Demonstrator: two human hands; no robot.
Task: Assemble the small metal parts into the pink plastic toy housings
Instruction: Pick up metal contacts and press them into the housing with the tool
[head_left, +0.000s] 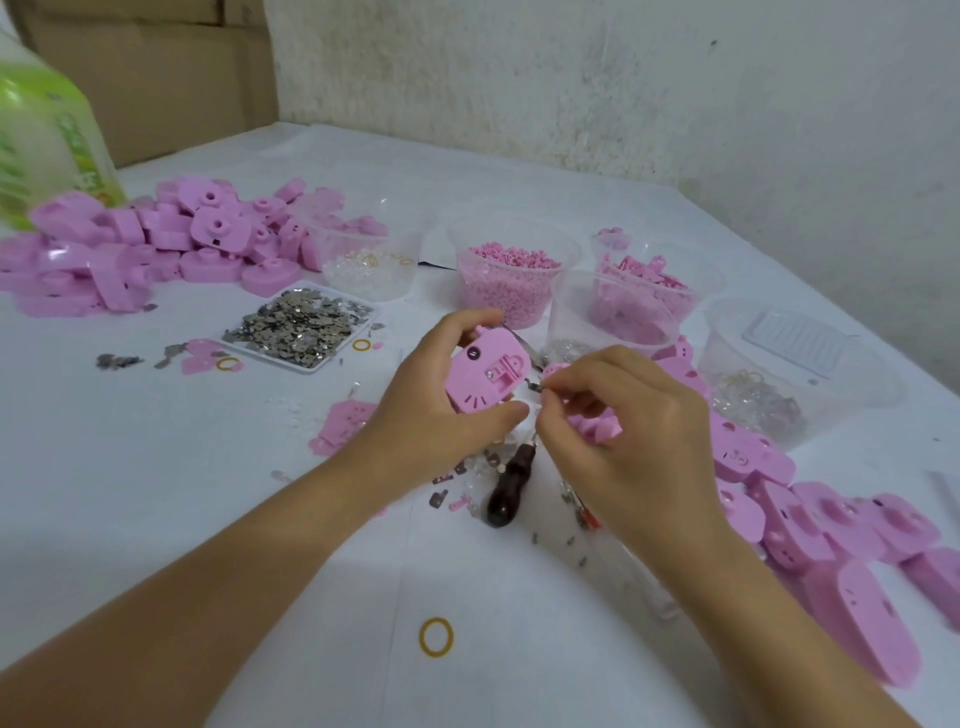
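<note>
**Metal part held at the edge of a pink housing**

The left hand (441, 395) grips a pink housing (485, 379) just above the white worktop (208, 519). Its fingers (467, 325) are curled over the far edge and the thumb is pressed against the near edge. The housing is tilted so that its inner side faces the camera, showing moulded ribs and a small dark dot.

The right hand (623, 426) is just beside it, with thumb and forefinger pinched together on a small metal part (534, 385) at the housing's right edge. I cannot tell whether the part touches the plastic. A pink piece (597, 427) shows beneath the right hand's knuckles, but it is unclear whether it is held or lying there.

Below the hands a dark-handled tool (511, 480) lies among scattered metal bits. A yellow rubber band (436, 637) lies alone nearer the camera.

To the left, a shallow white tray (317, 370) holds a heap of grey metal parts (296, 325). Beyond it is a loose pile of pink housings (156, 244).

Behind the hands stand several clear tubs:
- a pellet tub (460, 236) full of pink pellets
- a left tub (410, 270) with clear bits and rubber bands
- a large tub (883, 384) at the right

A row of pink housings (810, 519) runs along the right side toward the near edge. A blurred green bottle (47, 140) stands at the far left in front of a cardboard box (156, 67).
</note>
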